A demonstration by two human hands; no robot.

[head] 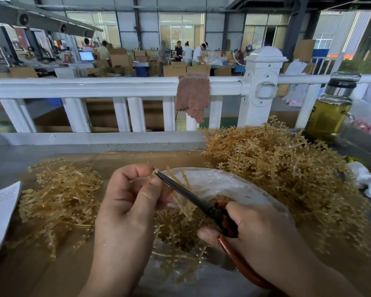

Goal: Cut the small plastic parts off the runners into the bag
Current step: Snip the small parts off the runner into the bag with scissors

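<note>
Fingers of the left hand [129, 196] pinch a runner [183, 207] over the open bag [234, 183]. The right hand [257, 228] grips scissors [180, 188], whose tips point up-left, touching the runner's end beside the left fingertips.

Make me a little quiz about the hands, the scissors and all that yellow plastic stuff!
1. True or false: the right hand holds the scissors.
2. What hangs on the white railing? A) a brown cloth B) a hat C) a rope
3. Fill in: the left hand pinches a runner over the clear ____.

Key: 1 true; 2 A; 3 bag.
</note>
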